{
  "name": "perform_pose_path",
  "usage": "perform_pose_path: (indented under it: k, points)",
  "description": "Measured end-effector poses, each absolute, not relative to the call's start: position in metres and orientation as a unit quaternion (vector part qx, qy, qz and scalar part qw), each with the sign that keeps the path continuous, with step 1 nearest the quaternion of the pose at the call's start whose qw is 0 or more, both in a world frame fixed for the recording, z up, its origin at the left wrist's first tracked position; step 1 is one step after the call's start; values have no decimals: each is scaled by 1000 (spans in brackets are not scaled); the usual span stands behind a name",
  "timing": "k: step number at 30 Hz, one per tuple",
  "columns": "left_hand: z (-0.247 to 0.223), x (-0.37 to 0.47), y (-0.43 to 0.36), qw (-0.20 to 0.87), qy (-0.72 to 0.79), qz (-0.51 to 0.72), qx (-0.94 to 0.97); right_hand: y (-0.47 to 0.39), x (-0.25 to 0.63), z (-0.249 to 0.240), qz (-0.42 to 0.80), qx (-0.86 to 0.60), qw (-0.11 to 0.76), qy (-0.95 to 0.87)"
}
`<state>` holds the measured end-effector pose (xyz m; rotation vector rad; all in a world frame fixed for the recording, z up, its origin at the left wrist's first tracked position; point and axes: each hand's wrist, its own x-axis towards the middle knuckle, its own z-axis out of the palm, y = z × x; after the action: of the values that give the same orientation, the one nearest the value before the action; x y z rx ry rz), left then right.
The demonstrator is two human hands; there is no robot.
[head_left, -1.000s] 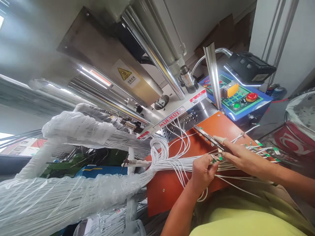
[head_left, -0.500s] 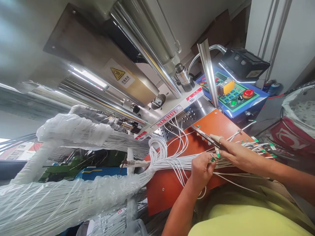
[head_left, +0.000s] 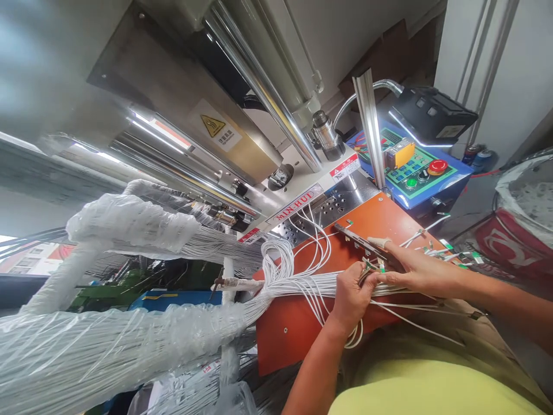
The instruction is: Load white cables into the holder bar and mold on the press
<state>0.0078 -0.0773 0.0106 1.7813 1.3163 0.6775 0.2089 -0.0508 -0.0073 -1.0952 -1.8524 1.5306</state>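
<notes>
My right hand (head_left: 408, 268), with a pale cover on a fingertip, grips one end of a narrow metal bar (head_left: 358, 236) just above the orange board. Small pale pieces stick out along the bar's near edge. My left hand (head_left: 352, 291) is closed beside it, its thumb close to my right fingers. Between its fingers is a small green-and-metal connector (head_left: 367, 266); its far part is hidden by the hand. A thick bundle of white cables (head_left: 309, 285) runs across the board and under both hands. Several cable ends with green tips (head_left: 449, 245) lie beyond my right hand.
The orange board (head_left: 280, 340) fronts a press (head_left: 298, 207), into which a few white cables lead. A blue control box (head_left: 449, 184) with a red button stands at the back right. Plastic-wrapped cable bundles (head_left: 129, 340) hang at left. A white-lined bag (head_left: 522, 190) is at right.
My left hand has turned slightly, bringing the connector and its thumb up against my right fingers. The metal bar stays in my right hand, nearly unmoved. The view has shifted a little.
</notes>
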Motion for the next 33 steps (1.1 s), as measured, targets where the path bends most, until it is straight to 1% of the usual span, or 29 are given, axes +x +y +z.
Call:
perform_pose_path:
  k: [2, 4, 10, 13, 16, 18, 22, 24, 28, 33]
  points:
    - [16, 9, -76, 457, 503, 278, 679, -50, 207, -7, 574, -386, 248, -678]
    - [19, 10, -76, 488, 503, 304, 645, -49, 204, -8, 567, -396, 247, -678]
    - [16, 8, -71, 463, 560, 382, 572, -51, 197, -8, 535, -423, 262, -682]
    - [15, 6, -67, 508, 551, 404, 524, -51, 198, -1, 535, -426, 256, -683]
    - [15, 5, -65, 547, 531, 418, 494, -51, 200, 8, 531, -451, 229, -680]
    - [14, 4, -65, 512, 543, 407, 527, -51, 201, 12, 526, -460, 220, -681]
    - [11, 1, -65, 343, 563, 368, 656, -50, 203, 8, 526, -440, 233, -689]
    - [9, 1, -64, 292, 547, 360, 696, -50, 203, 5, 532, -432, 235, -689]
    - [6, 0, -63, 246, 528, 351, 733, -50, 204, 3, 543, -423, 242, -684]
    - [3, -3, -65, 239, 499, 346, 757, -50, 203, 5, 553, -426, 232, -677]
